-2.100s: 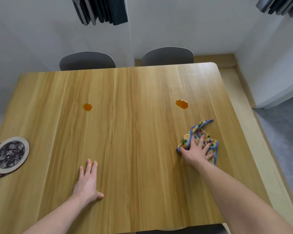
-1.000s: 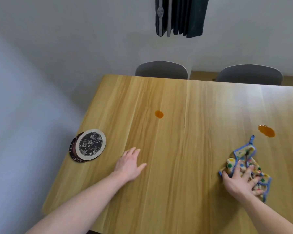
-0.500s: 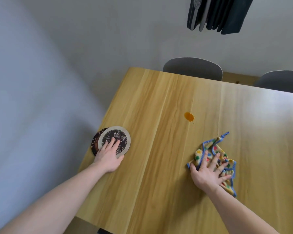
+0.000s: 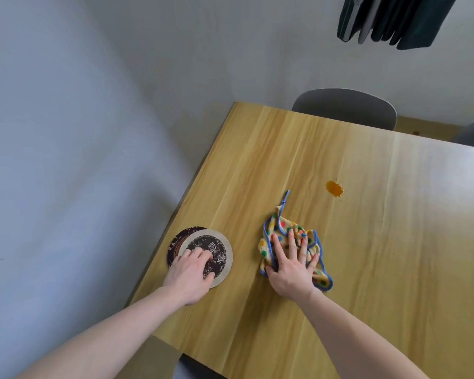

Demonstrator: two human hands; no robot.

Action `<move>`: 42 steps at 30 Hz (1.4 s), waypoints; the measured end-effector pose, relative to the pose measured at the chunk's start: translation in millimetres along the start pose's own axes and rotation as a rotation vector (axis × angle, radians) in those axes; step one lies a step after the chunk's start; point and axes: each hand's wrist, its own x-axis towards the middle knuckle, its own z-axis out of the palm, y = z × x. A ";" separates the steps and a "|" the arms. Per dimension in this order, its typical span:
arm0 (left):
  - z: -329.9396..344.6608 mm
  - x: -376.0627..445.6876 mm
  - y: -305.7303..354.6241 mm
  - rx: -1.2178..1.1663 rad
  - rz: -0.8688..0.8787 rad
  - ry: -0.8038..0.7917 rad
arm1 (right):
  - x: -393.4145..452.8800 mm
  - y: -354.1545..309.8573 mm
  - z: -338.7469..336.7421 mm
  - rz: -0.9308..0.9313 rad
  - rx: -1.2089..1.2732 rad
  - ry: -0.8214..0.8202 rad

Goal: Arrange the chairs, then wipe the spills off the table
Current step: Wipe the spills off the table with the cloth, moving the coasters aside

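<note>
Since half a second ago the left hand has curled its fingers onto the stacked coasters left of the cloth, probably to clear them. Right hand, spread flat, pins the cloth; the spill lies unwiped just beyond it on the table.

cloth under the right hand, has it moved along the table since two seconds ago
Yes. The cloth has slid leftward across the table: it lay close to the right-hand orange spill before, and now sits near the coasters, below-left of the left-hand spill.
</note>
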 end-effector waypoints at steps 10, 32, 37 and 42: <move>-38.6 86.5 33.2 -0.071 -0.074 -0.059 | -32.7 110.0 -24.2 0.256 0.090 0.114; -14.4 87.6 -6.3 -0.162 -0.214 -0.024 | 58.9 -27.2 -37.5 0.135 0.063 -0.005; -13.5 86.2 -9.0 -0.190 -0.243 0.009 | 89.4 -80.4 -32.2 -0.002 -0.005 -0.018; -12.4 88.9 -9.9 -0.177 -0.244 0.029 | 115.5 -120.5 -39.0 -0.124 -0.108 -0.039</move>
